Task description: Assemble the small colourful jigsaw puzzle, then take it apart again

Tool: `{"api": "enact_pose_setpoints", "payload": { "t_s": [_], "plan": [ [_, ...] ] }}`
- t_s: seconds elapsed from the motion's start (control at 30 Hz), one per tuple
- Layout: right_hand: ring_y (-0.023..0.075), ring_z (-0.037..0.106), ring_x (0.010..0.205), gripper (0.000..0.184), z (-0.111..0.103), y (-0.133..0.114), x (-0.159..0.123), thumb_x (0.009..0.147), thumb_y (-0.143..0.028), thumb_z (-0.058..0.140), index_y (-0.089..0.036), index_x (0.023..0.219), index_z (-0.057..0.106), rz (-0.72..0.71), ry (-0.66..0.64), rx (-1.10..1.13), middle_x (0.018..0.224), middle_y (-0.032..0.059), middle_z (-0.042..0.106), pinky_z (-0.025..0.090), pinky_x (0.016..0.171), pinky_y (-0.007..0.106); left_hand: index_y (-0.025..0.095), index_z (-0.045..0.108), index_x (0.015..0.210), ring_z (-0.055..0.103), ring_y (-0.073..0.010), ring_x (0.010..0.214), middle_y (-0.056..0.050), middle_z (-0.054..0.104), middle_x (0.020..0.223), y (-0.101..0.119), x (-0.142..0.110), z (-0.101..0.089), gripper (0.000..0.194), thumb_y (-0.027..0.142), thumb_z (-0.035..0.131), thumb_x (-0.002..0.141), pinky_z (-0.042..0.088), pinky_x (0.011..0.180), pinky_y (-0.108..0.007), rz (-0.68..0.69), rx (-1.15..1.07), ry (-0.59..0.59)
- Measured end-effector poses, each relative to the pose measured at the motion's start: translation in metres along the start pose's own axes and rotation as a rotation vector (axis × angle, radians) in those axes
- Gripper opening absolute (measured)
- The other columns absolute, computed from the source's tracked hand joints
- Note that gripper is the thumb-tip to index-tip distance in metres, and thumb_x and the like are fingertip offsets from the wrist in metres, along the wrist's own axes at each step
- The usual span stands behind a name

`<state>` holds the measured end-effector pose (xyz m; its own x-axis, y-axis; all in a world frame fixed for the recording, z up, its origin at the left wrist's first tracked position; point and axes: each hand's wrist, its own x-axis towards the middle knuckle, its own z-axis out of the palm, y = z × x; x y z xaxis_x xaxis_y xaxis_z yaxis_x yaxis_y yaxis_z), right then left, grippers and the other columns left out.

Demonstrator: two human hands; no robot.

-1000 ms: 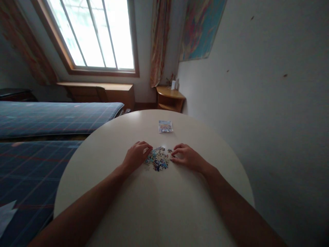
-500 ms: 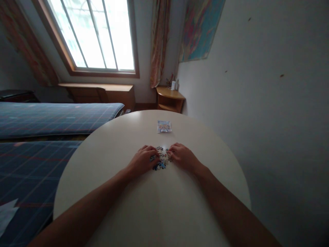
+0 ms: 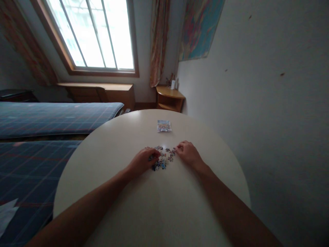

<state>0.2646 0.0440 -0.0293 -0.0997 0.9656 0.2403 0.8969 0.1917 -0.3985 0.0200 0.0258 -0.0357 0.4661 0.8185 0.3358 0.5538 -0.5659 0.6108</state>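
Note:
A small heap of jigsaw puzzle pieces (image 3: 162,164), mostly dark, blue and pale, lies on the round cream table (image 3: 159,202). My left hand (image 3: 144,160) rests at the heap's left side, its fingers curled and thumb drawn in; what lies between the fingertips is too small to make out. At the upper right of the loose pieces, my right hand (image 3: 189,153) has its fingers pinched together at a jigsaw piece (image 3: 174,150). Beyond both hands lies a small square picture packet (image 3: 163,126), flat on the tabletop.
Beds with blue plaid mattresses (image 3: 51,118) stand left of the table, with white paper (image 3: 7,216) on the nearer one. A wall (image 3: 257,120) runs along the right. At the back are a wooden corner shelf (image 3: 169,92) and a desk (image 3: 118,87) under the window.
My right hand has moved right and slightly away from me, uncovering several pieces. My left hand stays at the heap, its fingers more drawn in.

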Motion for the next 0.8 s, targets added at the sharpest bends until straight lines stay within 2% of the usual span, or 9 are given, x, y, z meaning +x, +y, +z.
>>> {"api": "enact_pose_setpoints", "payload": {
  "t_s": [0.13, 0.3, 0.43, 0.6, 0.7, 0.8],
  "plan": [
    [0.024, 0.058, 0.099, 0.019, -0.003, 0.0, -0.003, 0.085, -0.027, 0.06, -0.015, 0.093, 0.072, 0.001, 0.034, -0.02, 0.103, 0.0127, 0.066, 0.042, 0.093, 0.037, 0.022, 0.069, 0.099, 0.064, -0.0214, 0.094, -0.005, 0.071, 0.1, 0.001, -0.003, -0.007, 0.018, 0.026, 0.066, 0.082, 0.047, 0.09, -0.034, 0.019, 0.094, 0.001],
    [0.0233, 0.053, 0.111, 0.02, -0.009, -0.015, -0.015, 0.082, -0.035, 0.068, -0.024, 0.098, 0.073, -0.293, -0.074, 0.102, 0.117, 0.0081, 0.062, 0.037, 0.102, 0.039, 0.024, 0.07, 0.096, 0.063, -0.0219, 0.095, -0.005, 0.072, 0.095, 0.002, -0.004, -0.012, 0.015, 0.025, 0.066, 0.081, 0.045, 0.091, -0.034, 0.047, 0.141, -0.055],
    [0.0256, 0.049, 0.12, 0.023, -0.007, -0.024, -0.023, 0.078, -0.037, 0.074, -0.03, 0.1, 0.074, -0.371, -0.186, 0.121, 0.125, 0.0058, 0.06, 0.034, 0.104, 0.044, 0.023, 0.07, 0.096, 0.062, -0.0214, 0.096, -0.004, 0.072, 0.094, 0.003, -0.002, -0.01, 0.016, 0.018, 0.063, 0.081, 0.046, 0.09, -0.033, 0.066, 0.115, -0.069],
    [0.0225, 0.054, 0.115, 0.016, -0.003, -0.024, -0.02, 0.078, -0.031, 0.075, -0.027, 0.093, 0.075, -0.402, -0.211, 0.172, 0.115, 0.0055, 0.067, 0.036, 0.101, 0.039, 0.022, 0.07, 0.097, 0.063, -0.0201, 0.092, -0.004, 0.071, 0.091, 0.001, -0.003, -0.007, 0.02, 0.014, 0.062, 0.081, 0.047, 0.088, -0.033, 0.094, 0.064, -0.074],
    [0.0198, 0.059, 0.107, 0.01, -0.003, -0.021, -0.017, 0.079, -0.031, 0.074, -0.024, 0.087, 0.074, -0.436, -0.219, 0.214, 0.1, 0.0038, 0.072, 0.036, 0.1, 0.036, 0.02, 0.07, 0.098, 0.065, -0.0179, 0.084, -0.004, 0.071, 0.087, 0.001, -0.003, -0.006, 0.02, 0.015, 0.061, 0.08, 0.049, 0.082, -0.03, 0.059, -0.013, -0.072],
    [0.0187, 0.062, 0.101, 0.009, -0.004, -0.017, -0.015, 0.08, -0.032, 0.074, -0.024, 0.084, 0.074, -0.432, -0.209, 0.255, 0.094, 0.0035, 0.073, 0.039, 0.097, 0.033, 0.019, 0.069, 0.097, 0.066, -0.0166, 0.082, -0.004, 0.072, 0.089, 0.001, -0.004, -0.005, 0.018, 0.021, 0.061, 0.082, 0.051, 0.078, -0.027, -0.011, -0.123, -0.039]
  ]
}}
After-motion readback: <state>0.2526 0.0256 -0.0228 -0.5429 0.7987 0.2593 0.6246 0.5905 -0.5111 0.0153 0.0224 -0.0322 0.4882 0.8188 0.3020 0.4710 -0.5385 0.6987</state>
